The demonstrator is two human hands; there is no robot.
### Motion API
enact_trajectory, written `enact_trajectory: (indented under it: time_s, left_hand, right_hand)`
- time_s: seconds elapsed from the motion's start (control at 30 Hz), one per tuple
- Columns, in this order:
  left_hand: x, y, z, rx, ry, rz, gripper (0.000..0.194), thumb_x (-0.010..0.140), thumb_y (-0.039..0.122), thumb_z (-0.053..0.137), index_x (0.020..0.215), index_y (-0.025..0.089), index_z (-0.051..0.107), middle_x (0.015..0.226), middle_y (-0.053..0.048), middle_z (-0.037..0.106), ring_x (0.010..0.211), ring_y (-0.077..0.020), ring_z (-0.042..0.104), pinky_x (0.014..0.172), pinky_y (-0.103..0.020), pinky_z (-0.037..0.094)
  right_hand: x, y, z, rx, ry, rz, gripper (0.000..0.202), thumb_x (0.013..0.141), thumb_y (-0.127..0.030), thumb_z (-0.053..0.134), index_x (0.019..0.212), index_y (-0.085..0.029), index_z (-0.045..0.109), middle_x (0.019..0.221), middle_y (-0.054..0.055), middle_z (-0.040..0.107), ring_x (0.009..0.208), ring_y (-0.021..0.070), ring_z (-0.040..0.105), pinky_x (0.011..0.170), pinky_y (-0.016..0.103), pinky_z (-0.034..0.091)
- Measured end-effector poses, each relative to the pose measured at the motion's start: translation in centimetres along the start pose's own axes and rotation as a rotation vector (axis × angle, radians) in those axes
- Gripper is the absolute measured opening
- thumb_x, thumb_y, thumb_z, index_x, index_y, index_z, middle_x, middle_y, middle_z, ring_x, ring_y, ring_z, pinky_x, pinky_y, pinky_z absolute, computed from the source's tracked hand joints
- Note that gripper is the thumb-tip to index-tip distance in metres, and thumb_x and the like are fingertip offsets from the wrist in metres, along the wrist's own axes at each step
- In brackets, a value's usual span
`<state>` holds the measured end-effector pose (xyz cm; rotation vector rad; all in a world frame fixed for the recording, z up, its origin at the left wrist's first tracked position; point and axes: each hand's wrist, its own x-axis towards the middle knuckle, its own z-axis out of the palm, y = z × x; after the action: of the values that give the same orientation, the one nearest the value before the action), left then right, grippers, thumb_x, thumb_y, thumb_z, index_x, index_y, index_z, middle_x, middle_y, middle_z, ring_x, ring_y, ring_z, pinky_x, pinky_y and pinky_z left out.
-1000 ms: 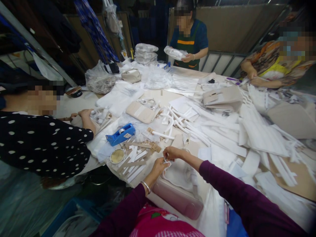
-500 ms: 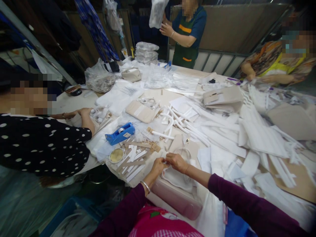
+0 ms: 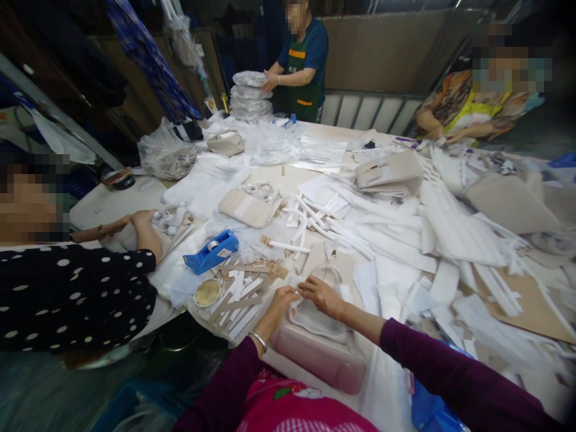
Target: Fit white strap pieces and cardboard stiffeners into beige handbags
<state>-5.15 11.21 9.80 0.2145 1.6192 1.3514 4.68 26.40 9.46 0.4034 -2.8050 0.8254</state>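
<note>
A pale pinkish-beige handbag (image 3: 319, 358) lies at the table edge right in front of me. A whitish handle (image 3: 317, 324), seemingly wrapped, loops over its top. My left hand (image 3: 279, 303) pinches the left end of this handle, with a bit of white material at the fingertips. From the other side my right hand (image 3: 323, 298) closes on the same spot, fingertips nearly meeting the left ones. The exact bit between the fingers is small and partly hidden. Just beyond the hands are a beige flap with a metal clasp (image 3: 333, 254) and clear plastic.
To the left sit a blue tape dispenser (image 3: 211, 252), a roll of tape (image 3: 207, 293) and loose strips (image 3: 240, 294). White padding (image 3: 463, 222) heaps on the right. Co-workers stand left, at the back (image 3: 301, 66) and at right (image 3: 468, 114); bagged goods (image 3: 251, 99) are stacked behind.
The view has shifted slightly. The co-worker at the back has lowered a plastic-wrapped package onto the stack. My hands stay at the handle, with fingers slightly shifted.
</note>
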Motion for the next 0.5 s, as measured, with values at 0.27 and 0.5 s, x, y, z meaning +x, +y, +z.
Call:
enact_trajectory:
  time_s: [0.27, 0.5]
  left_hand:
    - [0.5, 0.3, -0.2, 0.072, 0.011, 0.037, 0.023, 0.058, 0.032, 0.063, 0.071, 0.012, 0.06, 0.055, 0.001, 0.055, 0.045, -0.0107, 0.047, 0.039, -0.02, 0.034]
    - [1.3, 0.2, -0.5, 0.234, -0.041, 0.102, 0.029, 0.06, 0.038, 0.065, 0.073, 0.013, 0.063, 0.058, 0.002, 0.057, 0.048, -0.0107, 0.048, 0.045, -0.022, 0.036]
  right_hand:
    - [-3.6, -1.8, -1.9, 0.153, 0.458, 0.497, 0.033, 0.084, -0.016, 0.05, 0.115, -0.023, 0.061, 0.111, 0.01, 0.06, 0.101, 0.0222, 0.052, 0.089, 0.042, 0.043]
    - [-19.8, -7.8, -5.3, 0.29, 1.172, 1.288, 0.032, 0.077, -0.033, 0.054, 0.101, -0.017, 0.066, 0.102, 0.008, 0.066, 0.088, 0.0202, 0.061, 0.08, 0.035, 0.048]
